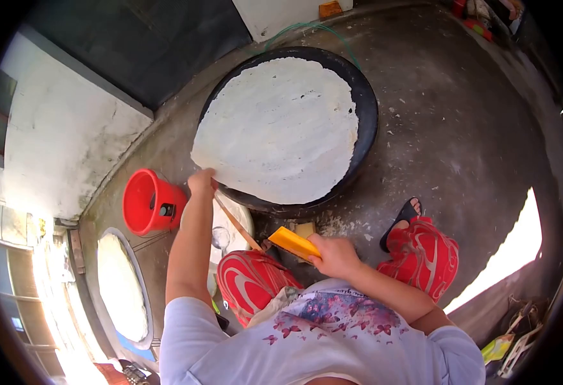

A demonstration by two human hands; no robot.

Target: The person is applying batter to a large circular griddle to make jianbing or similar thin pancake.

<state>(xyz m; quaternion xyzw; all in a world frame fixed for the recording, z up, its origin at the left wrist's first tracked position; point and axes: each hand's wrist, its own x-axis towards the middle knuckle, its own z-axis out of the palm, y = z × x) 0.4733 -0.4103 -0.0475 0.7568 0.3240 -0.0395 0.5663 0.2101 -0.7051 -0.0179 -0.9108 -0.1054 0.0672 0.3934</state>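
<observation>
A large, thin white flatbread (pixel 281 128) covers most of a round black griddle (pixel 366 138). My left hand (pixel 202 182) is closed at its near-left edge, pinching the sheet there. My right hand (pixel 336 256) grips a flat yellow scraper (pixel 294 243), held above the floor between my knees. Below the griddle stands a whitish basin (pixel 239 221), partly hidden by my left forearm and knee, with a ladle (pixel 220 237) in it. A thin wooden stick (pixel 238 224) slants across the basin from near my left hand toward my knee.
A red bucket (pixel 146 202) stands left of the basin. Further left, another pale round sheet (pixel 124 285) lies on a flat round support. A green hose (pixel 313 25) curves behind the griddle. Sunlight falls on the floor at right, and a wall stands at left.
</observation>
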